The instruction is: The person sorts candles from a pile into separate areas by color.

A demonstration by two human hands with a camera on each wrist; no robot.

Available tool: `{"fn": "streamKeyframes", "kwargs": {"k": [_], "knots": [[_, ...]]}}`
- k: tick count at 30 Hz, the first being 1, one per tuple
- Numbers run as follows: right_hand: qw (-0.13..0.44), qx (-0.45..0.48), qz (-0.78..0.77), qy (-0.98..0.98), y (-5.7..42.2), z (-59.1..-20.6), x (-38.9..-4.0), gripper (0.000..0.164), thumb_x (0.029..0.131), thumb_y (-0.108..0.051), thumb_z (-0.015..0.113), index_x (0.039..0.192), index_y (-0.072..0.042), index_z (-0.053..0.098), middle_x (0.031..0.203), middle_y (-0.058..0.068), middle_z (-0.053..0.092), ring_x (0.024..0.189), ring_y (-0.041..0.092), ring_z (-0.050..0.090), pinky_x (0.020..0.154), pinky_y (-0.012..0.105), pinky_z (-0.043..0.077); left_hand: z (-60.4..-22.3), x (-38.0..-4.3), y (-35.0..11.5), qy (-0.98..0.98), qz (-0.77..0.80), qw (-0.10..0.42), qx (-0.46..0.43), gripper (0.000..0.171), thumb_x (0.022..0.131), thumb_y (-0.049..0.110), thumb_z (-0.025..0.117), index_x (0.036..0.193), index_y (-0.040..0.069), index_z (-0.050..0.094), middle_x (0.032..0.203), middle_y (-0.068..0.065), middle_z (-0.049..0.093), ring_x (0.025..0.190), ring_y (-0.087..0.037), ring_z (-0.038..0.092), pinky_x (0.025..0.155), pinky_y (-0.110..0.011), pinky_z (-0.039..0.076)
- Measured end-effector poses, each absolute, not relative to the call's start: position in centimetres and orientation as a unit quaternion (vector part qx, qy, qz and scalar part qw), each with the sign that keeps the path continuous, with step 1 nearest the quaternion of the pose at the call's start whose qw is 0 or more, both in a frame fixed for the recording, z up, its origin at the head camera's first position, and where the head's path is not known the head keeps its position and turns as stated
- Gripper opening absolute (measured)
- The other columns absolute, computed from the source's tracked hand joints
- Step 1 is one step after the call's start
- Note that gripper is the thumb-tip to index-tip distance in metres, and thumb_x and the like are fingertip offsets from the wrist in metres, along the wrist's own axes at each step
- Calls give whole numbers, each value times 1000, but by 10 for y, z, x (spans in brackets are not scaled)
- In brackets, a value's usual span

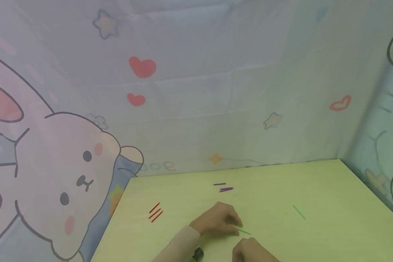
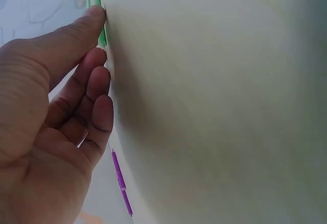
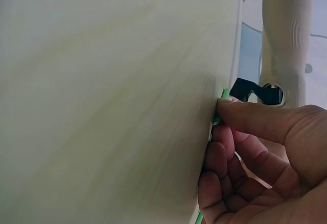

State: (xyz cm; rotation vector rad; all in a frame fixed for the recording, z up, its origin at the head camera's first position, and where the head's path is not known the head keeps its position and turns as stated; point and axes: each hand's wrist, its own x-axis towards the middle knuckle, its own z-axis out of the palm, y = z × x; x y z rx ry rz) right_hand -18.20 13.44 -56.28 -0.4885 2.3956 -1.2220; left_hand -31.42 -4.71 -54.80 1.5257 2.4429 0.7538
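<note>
My left hand (image 1: 218, 220) reaches over the table and pinches a thin green stick (image 1: 244, 231) between thumb and fingers. In the left wrist view that green stick (image 2: 101, 40) shows a narrow tip past the thumb. Nearer the front, my right hand (image 1: 253, 251) has its fingers curled low at the tabletop. The right wrist view shows its thumb and forefinger pinching a green stick (image 3: 225, 93), mostly hidden by the fingers. Another green piece (image 3: 199, 218) peeks out under that hand. Farther right lies a loose green stick (image 1: 299, 212), apart from both hands.
Three red sticks (image 1: 155, 212) lie slanted side by side at the left. Purple sticks (image 1: 226, 189) lie toward the back of the yellow-green table (image 1: 340, 203). A printed cloth (image 1: 196, 120) hangs behind the far edge. A dark device (image 1: 198, 253) sits at the left wrist.
</note>
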Motion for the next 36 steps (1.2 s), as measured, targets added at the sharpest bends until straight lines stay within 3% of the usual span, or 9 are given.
{"fn": "streamKeyframes", "kwargs": {"k": [6,10,21,36], "knots": [[184,-203,-436,857,143,-619,-203,19,86,-29,94,75,-25,80,67,-14,71,62,6,68,61,24,59,-549,-314,-45,819,237,85,515,16,92,19,94,108,17,88,99,12,79,90,13,63,87,-5,53],[184,-211,-427,860,145,-635,-210,18,86,-30,95,76,-26,80,68,-14,72,63,6,69,60,26,60,-549,-313,-44,818,241,88,516,13,94,15,92,106,15,88,99,10,81,91,13,64,88,-5,52],[179,-206,-429,861,144,-631,-208,17,84,-28,95,75,-25,80,67,-13,72,62,7,69,60,26,60,-549,-310,-44,822,236,79,512,9,94,13,92,102,16,89,95,10,83,81,18,61,78,-4,53],[193,-209,-431,856,145,-627,-206,18,87,-28,94,77,-25,79,70,-13,73,65,7,69,63,26,60,-546,-306,-45,826,250,78,499,9,93,12,92,101,15,89,96,8,84,80,20,61,79,-4,54]]}}
